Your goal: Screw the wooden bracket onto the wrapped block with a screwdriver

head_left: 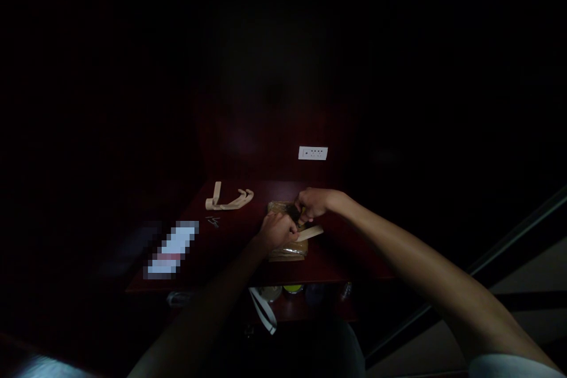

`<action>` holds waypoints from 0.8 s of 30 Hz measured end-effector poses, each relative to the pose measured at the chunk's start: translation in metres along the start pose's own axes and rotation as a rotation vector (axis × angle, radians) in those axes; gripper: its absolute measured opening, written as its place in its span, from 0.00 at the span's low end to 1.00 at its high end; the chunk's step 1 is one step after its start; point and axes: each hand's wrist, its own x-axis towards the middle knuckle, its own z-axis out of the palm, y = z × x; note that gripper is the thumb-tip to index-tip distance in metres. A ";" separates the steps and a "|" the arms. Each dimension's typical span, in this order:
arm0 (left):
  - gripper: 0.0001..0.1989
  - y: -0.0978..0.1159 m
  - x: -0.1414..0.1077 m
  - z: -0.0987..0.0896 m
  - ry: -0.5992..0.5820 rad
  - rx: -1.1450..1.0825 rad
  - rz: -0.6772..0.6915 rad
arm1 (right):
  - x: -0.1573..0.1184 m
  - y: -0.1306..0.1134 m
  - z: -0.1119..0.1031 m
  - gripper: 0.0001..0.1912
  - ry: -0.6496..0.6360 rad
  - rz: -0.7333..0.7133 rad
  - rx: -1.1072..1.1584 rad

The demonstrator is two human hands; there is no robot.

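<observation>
My left hand (278, 230) is closed, its fingers pressed on a pale flat wooden strip (311, 233) that sticks out to the right. Close by on the far side, my right hand (313, 204) is bent down in a pinch over something dark and small, too dim to name. Beneath both hands lies a brown block wrapped in shiny clear plastic (290, 250). Farther left on the dark red table (239, 248) is a pale curved wooden piece (230, 207) with an upright arm and hooked ends. Several thin nails or screws (213, 222) lie beside it.
At the table's left side is a blurred-out bright sheet or screen (172, 251). A white socket plate (313, 153) sits on the wall behind. Below the table edge, a white strap (264, 312) hangs beside round containers (292, 289) on a shelf. The surroundings are very dark.
</observation>
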 end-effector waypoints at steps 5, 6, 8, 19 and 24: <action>0.10 0.000 -0.001 0.001 0.007 0.005 -0.012 | -0.002 -0.003 -0.001 0.14 0.038 -0.020 -0.088; 0.10 0.000 -0.001 0.000 0.009 0.006 -0.013 | -0.003 -0.004 -0.002 0.15 0.047 -0.017 -0.111; 0.10 0.000 -0.002 0.000 0.011 0.008 -0.014 | -0.004 -0.006 -0.003 0.16 0.064 -0.001 -0.158; 0.10 0.000 -0.001 0.000 0.020 0.014 -0.030 | -0.009 -0.016 0.003 0.26 0.068 0.097 -0.194; 0.10 0.001 -0.002 0.000 0.018 0.012 -0.033 | -0.006 -0.008 0.004 0.20 0.054 0.044 -0.160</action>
